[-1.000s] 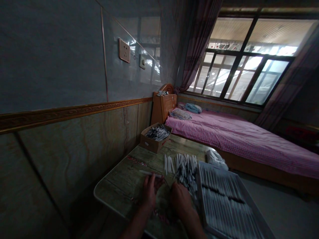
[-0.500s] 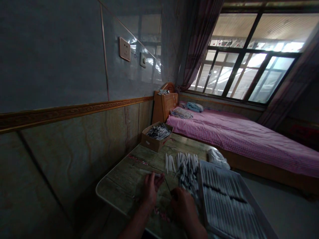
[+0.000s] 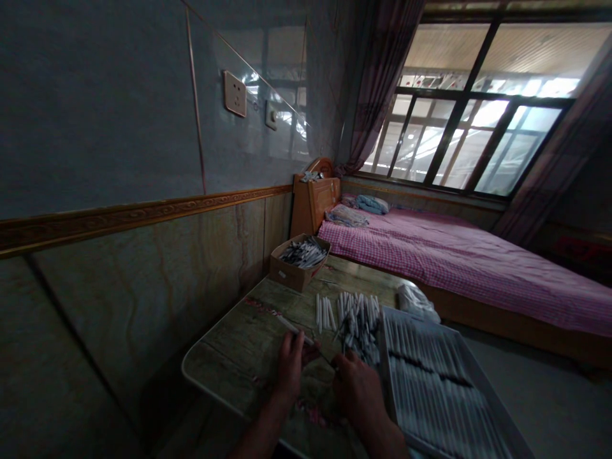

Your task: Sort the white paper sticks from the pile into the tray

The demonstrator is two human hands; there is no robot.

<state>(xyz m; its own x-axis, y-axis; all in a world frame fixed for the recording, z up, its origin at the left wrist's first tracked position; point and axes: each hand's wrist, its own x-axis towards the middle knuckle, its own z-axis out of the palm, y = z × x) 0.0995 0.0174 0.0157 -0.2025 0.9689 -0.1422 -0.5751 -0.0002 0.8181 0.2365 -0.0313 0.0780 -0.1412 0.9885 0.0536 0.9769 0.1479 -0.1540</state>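
Note:
My left hand (image 3: pixel 292 358) is closed on a slim white stick (image 3: pixel 288 324), which slants up and left out of the fingers over the table (image 3: pixel 224 358). To its right, my right hand (image 3: pixel 354 376) is closed round a thin dark rod (image 3: pixel 327 361) whose far end points at the left hand's fingers. Just beyond the right hand lies a heap of white and grey pieces (image 3: pixel 359 325). A short row of white sticks (image 3: pixel 325 313) sits left of that heap.
A grey tray (image 3: pixel 466 344) filled with rows of white sticks is at the right. A cardboard box (image 3: pixel 291 275) of similar pieces stands by the wall. Behind the tray lies a plastic bag (image 3: pixel 417 303). A bed (image 3: pixel 444 255) is beyond the table.
The white stick has tilted and now lines up with the thin rod. My right hand has moved slightly up and right, and my left fingers have closed further around the stick.

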